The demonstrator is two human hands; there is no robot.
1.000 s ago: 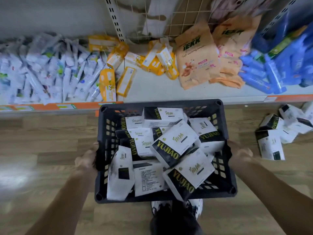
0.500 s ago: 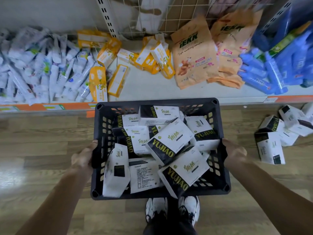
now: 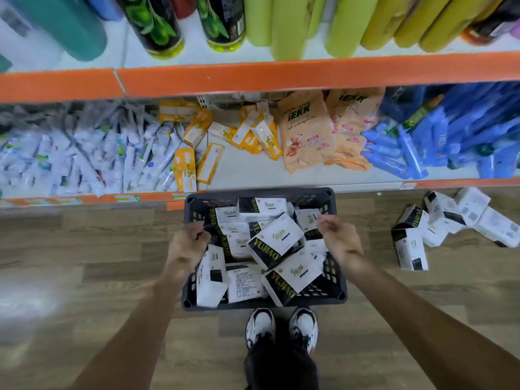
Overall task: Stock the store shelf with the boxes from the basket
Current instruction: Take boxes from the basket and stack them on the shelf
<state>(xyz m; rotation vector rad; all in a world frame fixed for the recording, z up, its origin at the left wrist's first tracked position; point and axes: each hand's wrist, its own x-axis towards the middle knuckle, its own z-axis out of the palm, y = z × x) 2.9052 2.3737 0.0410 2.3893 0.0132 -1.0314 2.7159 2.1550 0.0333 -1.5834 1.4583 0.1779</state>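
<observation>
A dark plastic basket (image 3: 334, 297) stands on the wooden floor just in front of the low shelf (image 3: 253, 171). It is heaped with several white-and-black YUJIAO boxes (image 3: 277, 240). My left hand (image 3: 188, 244) hovers over the basket's left rim with its fingers loosely curled and holds nothing. My right hand (image 3: 341, 241) hovers over the right side of the basket in the same way, off the rim. A bare white patch of the shelf lies straight behind the basket.
On the low shelf lie white tubes (image 3: 84, 159), yellow cartons (image 3: 185, 170), orange IEKK bags (image 3: 306, 130) and blue bottles (image 3: 408, 153). More YUJIAO boxes (image 3: 410, 249) lie on the floor to the right. An upper shelf (image 3: 281, 74) with bottles juts out overhead. My shoes (image 3: 260, 325) touch the basket's near side.
Both hands have let go of the basket's sides and risen above it. The basket now sits lower on the floor, and the view has tilted up to the upper shelf.
</observation>
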